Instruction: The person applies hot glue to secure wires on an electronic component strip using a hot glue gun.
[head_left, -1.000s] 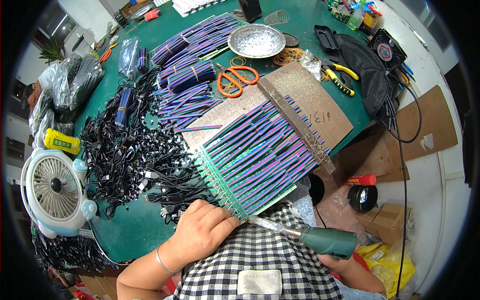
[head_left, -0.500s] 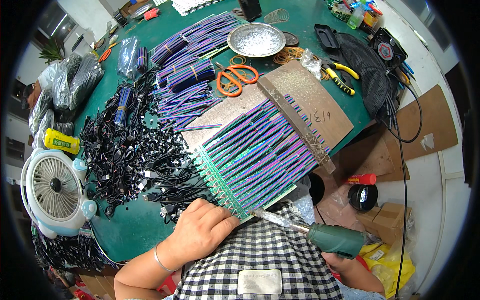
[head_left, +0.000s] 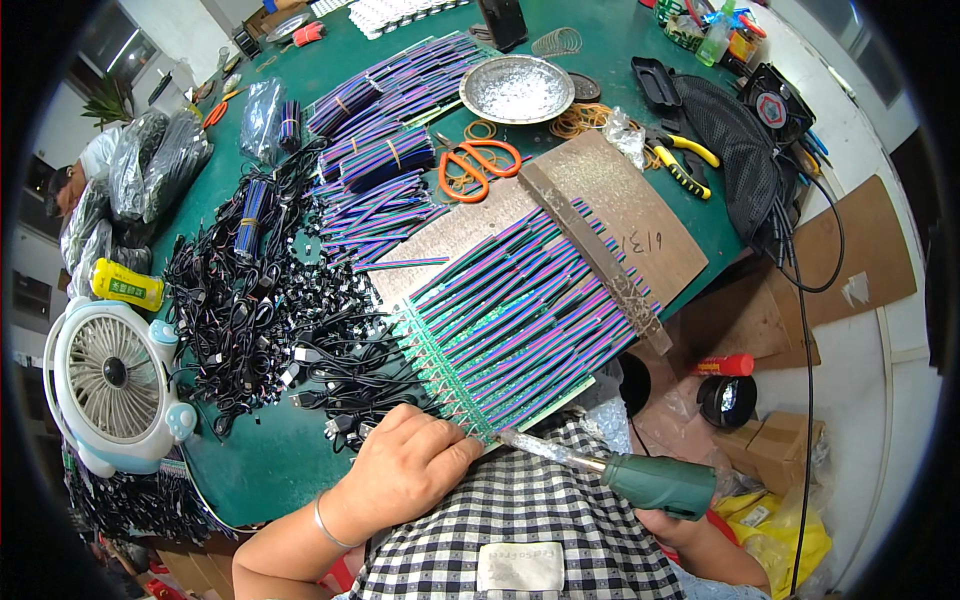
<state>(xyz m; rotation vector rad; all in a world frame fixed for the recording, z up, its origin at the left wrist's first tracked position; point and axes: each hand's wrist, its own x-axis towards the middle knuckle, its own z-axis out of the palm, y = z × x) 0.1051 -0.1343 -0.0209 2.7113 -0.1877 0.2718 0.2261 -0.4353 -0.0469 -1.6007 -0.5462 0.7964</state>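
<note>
A soldering step was judged under way — the green-handled soldering iron [head_left: 640, 478], gripped by a mostly hidden right hand [head_left: 680, 528], was aimed at the ribbon-cable row [head_left: 520, 320] at 12 o'clock. The left hand [head_left: 405, 470] was pressed flat, fingers together, at that row's near edge — next, precise tip placement would be needed.

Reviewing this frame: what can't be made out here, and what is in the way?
Head view, the only one:
- Right hand: mostly hidden under the green soldering iron and the checked shirt; its grip is unclear.
- Iron tip where it meets the circuit boards: too small to tell if it touches.
- Left hand: fingertips curl under, so what they press is hidden.
- Person at the left edge: cut off by the rim.
</note>
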